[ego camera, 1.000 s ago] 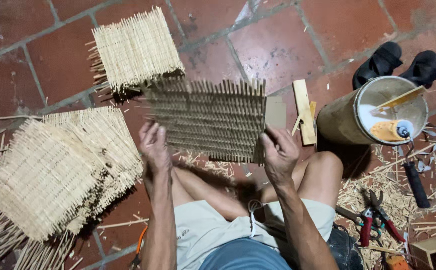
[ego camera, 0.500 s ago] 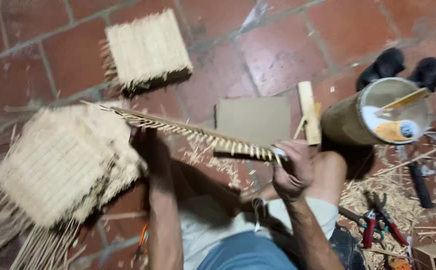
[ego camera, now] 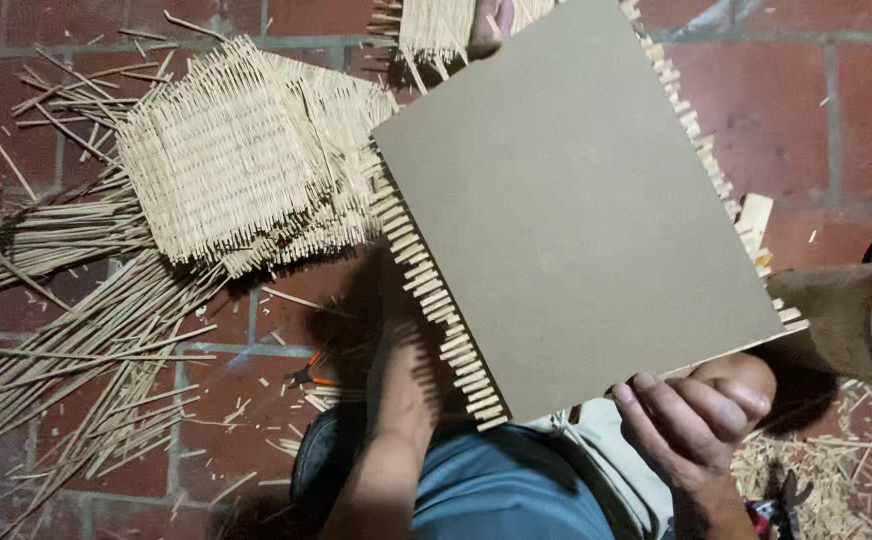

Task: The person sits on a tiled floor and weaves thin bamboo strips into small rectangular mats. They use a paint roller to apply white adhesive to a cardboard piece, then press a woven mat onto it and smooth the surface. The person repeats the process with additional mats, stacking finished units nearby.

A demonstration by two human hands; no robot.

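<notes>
The flat grey-brown rectangular board (ego camera: 576, 200), edged on two opposite sides with rows of short pale bamboo-stick ends, is held up tilted between the camera and the red brick-tile floor (ego camera: 816, 90). Its long axis runs from the lower corner near the lap toward the upper edge of the view. The right hand (ego camera: 701, 415) clamps the lower right edge, fingers curled over it. The left hand (ego camera: 486, 25) grips the far upper edge; only its fingertips show, closed on the board. A stack of woven pale bamboo mats (ego camera: 236, 160) lies on the floor to the left, well apart.
</notes>
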